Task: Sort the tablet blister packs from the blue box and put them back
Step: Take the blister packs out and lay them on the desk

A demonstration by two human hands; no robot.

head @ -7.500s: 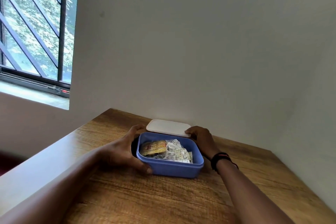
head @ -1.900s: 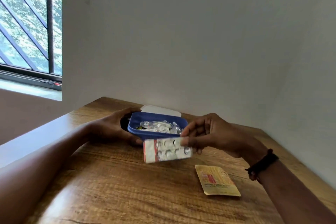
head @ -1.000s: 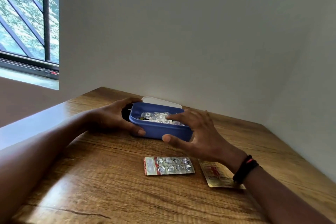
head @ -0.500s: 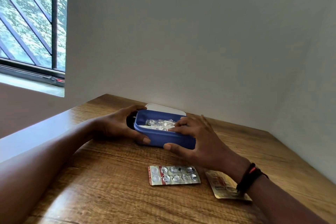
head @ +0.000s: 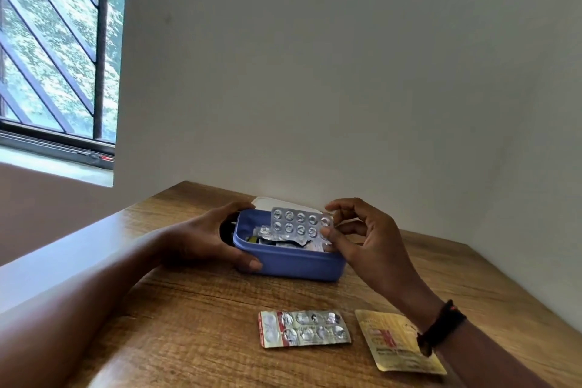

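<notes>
Head view: right grip [head: 365, 239] pinches silver blister pack [head: 299, 225] by end, over blue box [head: 293, 263]; left grip [head: 201, 239] clasps box wall. Lift clear of loose packs, lay flat beside red-edged pack [head: 304, 328] on table [head: 189, 324].

Grips the left end of the blue box [head: 293, 264] with the left hand [head: 204, 239], thumb along the near wall. Pinches a silver blister pack [head: 299, 225] upright above it in the right hand [head: 368, 239], black band [head: 442, 323] on wrist.
</notes>
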